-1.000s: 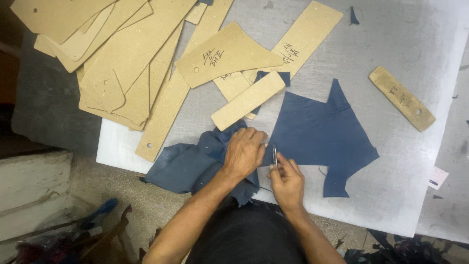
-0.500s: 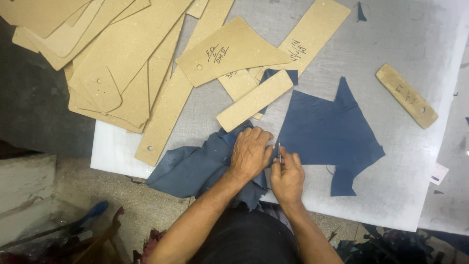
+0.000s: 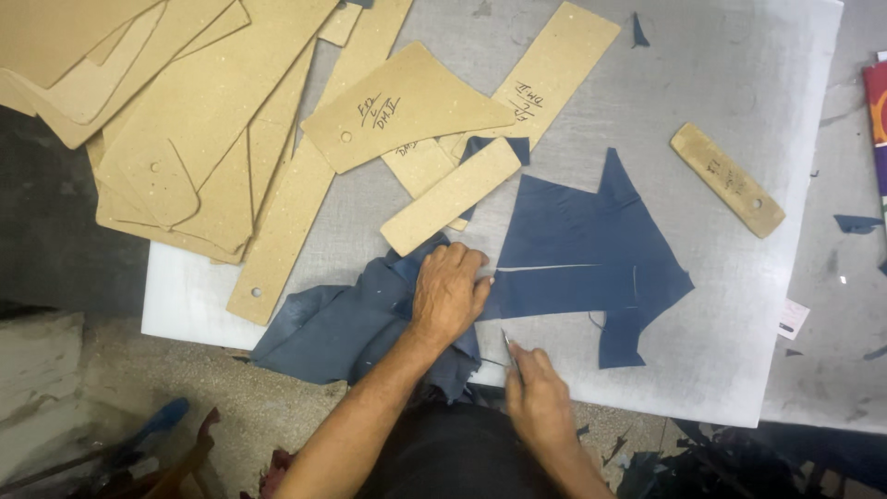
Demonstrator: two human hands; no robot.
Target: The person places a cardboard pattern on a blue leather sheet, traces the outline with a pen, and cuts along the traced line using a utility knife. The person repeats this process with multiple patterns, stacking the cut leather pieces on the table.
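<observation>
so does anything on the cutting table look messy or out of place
Somewhat. The blue fabric is bunched under the left hand and hangs over the table edge. The cardboard patterns lie in a loose, overlapping heap, and blue scraps are scattered at right.

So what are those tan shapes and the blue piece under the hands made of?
The tan shapes look like stiff matte cardboard or fibreboard: flat, speckled, clean-cut edges, punched holes. The blue piece looks like thin cloth or soft leather; it bunches into folds under the left hand. The right hand holds a small metal-looking blade.
</observation>
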